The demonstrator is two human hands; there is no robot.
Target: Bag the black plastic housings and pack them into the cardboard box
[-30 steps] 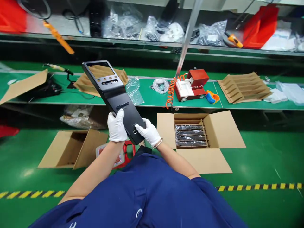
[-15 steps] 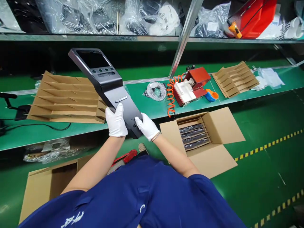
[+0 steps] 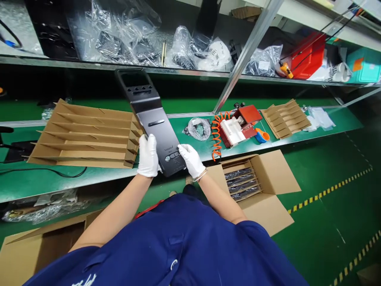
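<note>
Since 0.5 s ago the black panel [image 3: 151,123] swings from a leftward lean to closer to upright, its top end now up against the shelf edge, and both hands sit a bit lower over the bench edge. Left hand [image 3: 148,156] is wrapped shut around the panel's lower left edge, right hand [image 3: 192,159] is clamped on the lower right corner, so it's a 2-handed hold at the bottom end only, panel up in the air above the green bench [image 3: 44,182] and just right of the cardboard divider [image 3: 83,135]. Doing this well, my read: all the length hangs above the grip, so keep the wrists stiff, keep the top clear of the shelf rail [image 3: 178,70], and keep gloved fingers on the edges rather than the face. Panel look: long, flat, matte black; recessed window at the top, a row of small round holes and a slot under it, a short bar-shaped mark mid-body, 2 small buttons and a triangle mark near the bottom between the hands. Can't read the small print. Nearby: clear bag [image 3: 199,128], orange coiled hose [image 3: 216,137], red fixture [image 3: 241,125] on the bench, open carton [image 3: 262,186] with bagged dark parts on the floor to the right
</note>
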